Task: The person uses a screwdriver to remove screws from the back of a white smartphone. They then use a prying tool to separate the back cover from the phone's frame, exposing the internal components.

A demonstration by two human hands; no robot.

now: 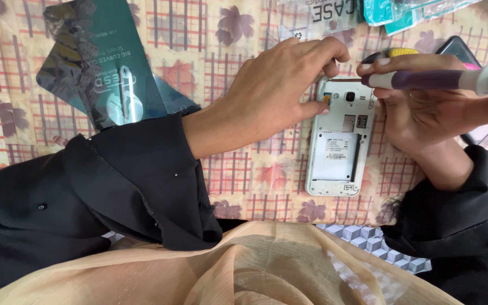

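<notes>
My left hand (272, 90) pins the white, back-off phone (341, 138) at its top corner, fingers pressed down. My right hand (425, 107), grip closed around the purple-handled screwdriver (425, 79), points it leftward across the phone's top edge; the phone's long axis runs toward me.

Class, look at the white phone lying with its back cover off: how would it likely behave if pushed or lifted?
The white phone lies flat on the patterned cloth, so it would probably slide rather than roll or tip. Its shell looks rigid. With the battery bay empty, it is likely light, and the exposed slots seem delicate.
</notes>
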